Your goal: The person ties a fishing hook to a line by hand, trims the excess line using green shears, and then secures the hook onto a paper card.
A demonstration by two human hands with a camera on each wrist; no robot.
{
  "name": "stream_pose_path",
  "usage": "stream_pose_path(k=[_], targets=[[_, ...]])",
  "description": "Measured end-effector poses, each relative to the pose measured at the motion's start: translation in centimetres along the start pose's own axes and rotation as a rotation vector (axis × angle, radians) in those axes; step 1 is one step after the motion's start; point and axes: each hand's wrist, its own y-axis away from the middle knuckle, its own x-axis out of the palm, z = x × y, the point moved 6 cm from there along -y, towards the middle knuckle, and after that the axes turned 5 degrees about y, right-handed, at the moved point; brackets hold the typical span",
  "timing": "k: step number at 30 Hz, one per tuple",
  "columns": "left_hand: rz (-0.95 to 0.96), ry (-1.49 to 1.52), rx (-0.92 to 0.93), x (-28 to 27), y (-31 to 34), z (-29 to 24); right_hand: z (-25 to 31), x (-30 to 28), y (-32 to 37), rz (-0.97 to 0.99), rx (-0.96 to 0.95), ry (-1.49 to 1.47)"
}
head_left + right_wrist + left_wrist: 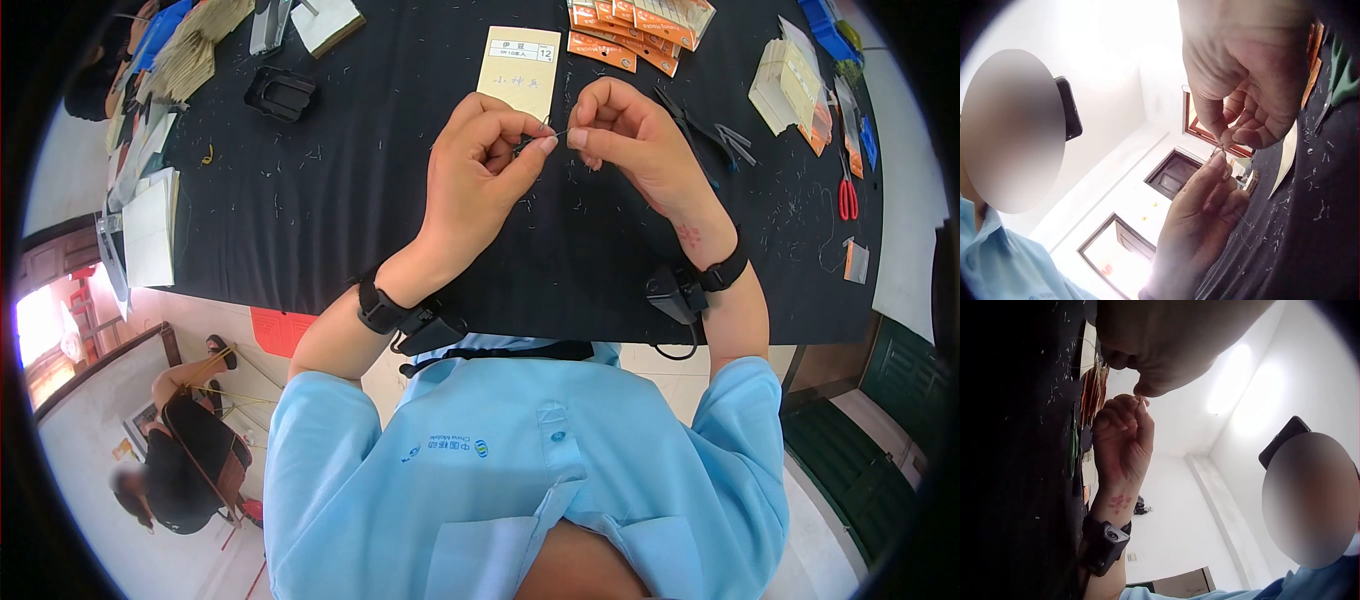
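Where the thin strand [560, 133] lies: clear above the counter [330, 210], in the gap between the two hands, and just off the near right corner of the cream envelope [515, 75] as seen from above.
Strand's long axis: crosswise to the envelope's length, its right end angled slightly away from the person.
Strand's ends: one points into the left fingertips, the other into the right; their finish is too small to make out.
Left hand [480, 155]: narrow, thumb and forefinger pinching the strand, at the envelope's near left.
Right hand [635, 135]: narrow, thumb and forefinger pinching the strand, at the envelope's near right.
Orange packets [650, 30]: overlapping, just right of the envelope.
Black tray [280, 95]: left of the envelope, well apart.
Red-handled scissors [848, 198]: far right of the envelope, nearer the person.
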Motion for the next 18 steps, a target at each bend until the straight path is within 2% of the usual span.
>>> stream_pose_path(k=[18], targets=[[0.025, -0.026, -0.013, 0.14, 0.06, -0.39, -0.19, 0.21, -0.02, 0.017, 0.025, -0.096]])
